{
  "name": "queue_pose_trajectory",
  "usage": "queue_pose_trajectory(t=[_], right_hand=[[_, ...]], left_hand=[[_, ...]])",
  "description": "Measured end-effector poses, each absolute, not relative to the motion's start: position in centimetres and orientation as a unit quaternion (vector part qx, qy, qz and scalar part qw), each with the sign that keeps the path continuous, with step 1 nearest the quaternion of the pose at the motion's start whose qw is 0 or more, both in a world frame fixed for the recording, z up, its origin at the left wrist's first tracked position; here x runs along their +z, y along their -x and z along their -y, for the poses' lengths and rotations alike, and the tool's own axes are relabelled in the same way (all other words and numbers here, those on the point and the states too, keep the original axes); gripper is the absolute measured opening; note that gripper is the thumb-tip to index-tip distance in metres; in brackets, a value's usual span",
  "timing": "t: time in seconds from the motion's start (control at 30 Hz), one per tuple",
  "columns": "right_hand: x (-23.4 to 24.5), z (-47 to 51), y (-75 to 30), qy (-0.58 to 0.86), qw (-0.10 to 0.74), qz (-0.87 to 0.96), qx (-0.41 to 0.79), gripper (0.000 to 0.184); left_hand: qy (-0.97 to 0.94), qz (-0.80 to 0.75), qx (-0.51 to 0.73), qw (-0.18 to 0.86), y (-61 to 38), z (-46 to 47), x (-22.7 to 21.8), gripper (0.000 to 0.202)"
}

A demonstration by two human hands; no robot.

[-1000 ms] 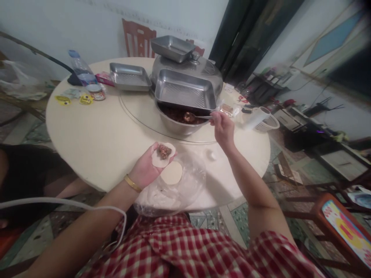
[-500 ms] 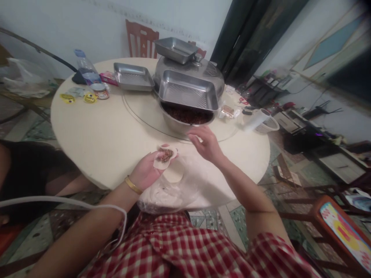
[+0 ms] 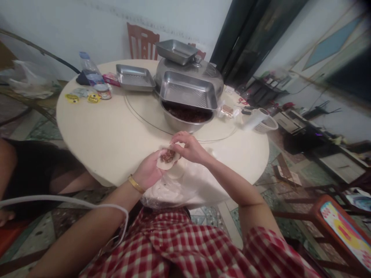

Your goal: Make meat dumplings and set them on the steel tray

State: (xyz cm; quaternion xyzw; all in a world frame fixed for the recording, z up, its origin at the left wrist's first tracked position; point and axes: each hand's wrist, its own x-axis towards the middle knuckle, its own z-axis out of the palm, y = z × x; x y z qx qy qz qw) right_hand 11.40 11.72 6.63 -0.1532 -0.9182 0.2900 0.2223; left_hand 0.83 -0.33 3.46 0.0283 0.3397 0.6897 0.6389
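Note:
A round dumpling wrapper with a mound of chopped meat filling rests in my left hand, its fingers curled beneath and around it. My right hand has its fingertips at the wrapper's far right edge, thumb and fingers pinching there. Under both hands lies a clear plastic bag with pale round wrappers in it, near the table's front edge. Just beyond stands a steel bowl of dark filling, partly covered by a metal tray.
The round table carries a large lidded pan, another tray, a bottle, a jar and a white basket. At the left sits another person. A white cable crosses my left forearm.
My right hand has come from beside the bowl, moving left and down to the wrapper's edge. The left hand still holds the filled wrapper. The view has shifted slightly.

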Motion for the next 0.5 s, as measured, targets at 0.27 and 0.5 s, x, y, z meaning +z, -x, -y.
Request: queue_pose_trajectory(t=[0.27,0.5], right_hand=[[5.9,-12.0,-11.5,0.202,0.231,0.890,0.336,0.011],[4.9,-12.4,-12.0,0.227,0.250,0.877,0.342,0.012]], left_hand=[[-0.034,-0.334,0.683,0.649,-0.8,0.5,3.9,0.034],[-0.039,-0.331,0.693,0.639,-1.2,0.0,3.8,0.030]])
